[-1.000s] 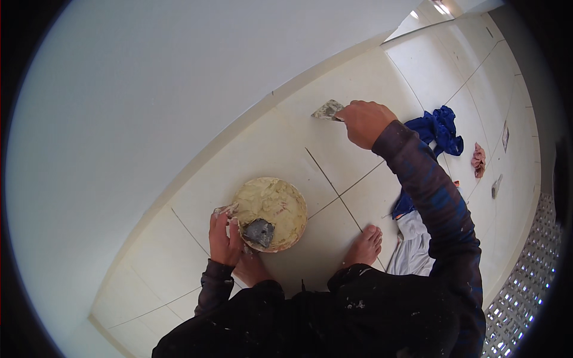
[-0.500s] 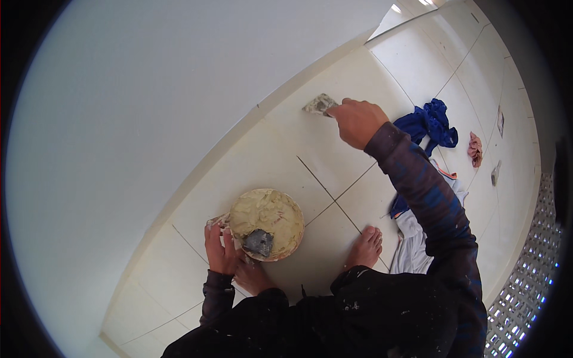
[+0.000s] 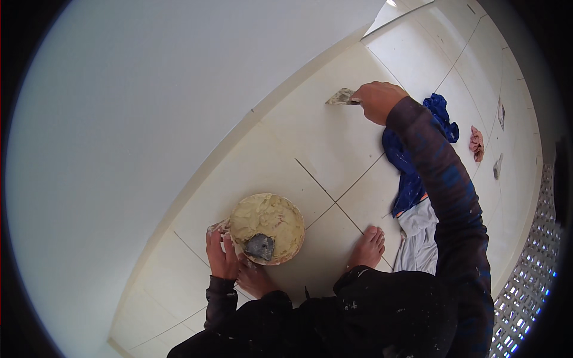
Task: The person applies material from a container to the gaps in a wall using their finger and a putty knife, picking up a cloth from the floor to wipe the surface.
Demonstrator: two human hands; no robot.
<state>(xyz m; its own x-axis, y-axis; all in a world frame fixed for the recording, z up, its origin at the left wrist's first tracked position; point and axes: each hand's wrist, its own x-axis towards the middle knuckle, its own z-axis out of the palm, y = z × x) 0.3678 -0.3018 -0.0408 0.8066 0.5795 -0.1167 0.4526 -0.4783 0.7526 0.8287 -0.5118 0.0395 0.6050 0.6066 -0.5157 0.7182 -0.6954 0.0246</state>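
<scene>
My right hand (image 3: 379, 101) is closed around a putty knife (image 3: 341, 97), whose putty-smeared blade points left toward the wall above the floor. At the lower left stands a round bucket (image 3: 301, 222) holding cream-coloured putty (image 3: 268, 218). A dark grey, angular piece (image 3: 260, 246) lies on the putty near its front edge; its kind I cannot make out. My left hand (image 3: 222, 258) has its fingers bent at the bucket's left side, gripping its putty-crusted edge.
A pale wall (image 3: 131, 119) fills the left, meeting the tiled floor (image 3: 334, 161) along a baseboard. Blue cloth (image 3: 406, 173) and light grey cloth (image 3: 418, 238) lie under my right arm. Farther right are a crumpled pink cloth (image 3: 476, 143) and a small scraper-like tool (image 3: 498, 167). A perforated screen (image 3: 528, 286) borders the right.
My right hand has moved right and slightly farther away with the putty knife, whose blade is now farther from the wall. My left hand stays at the bucket.
</scene>
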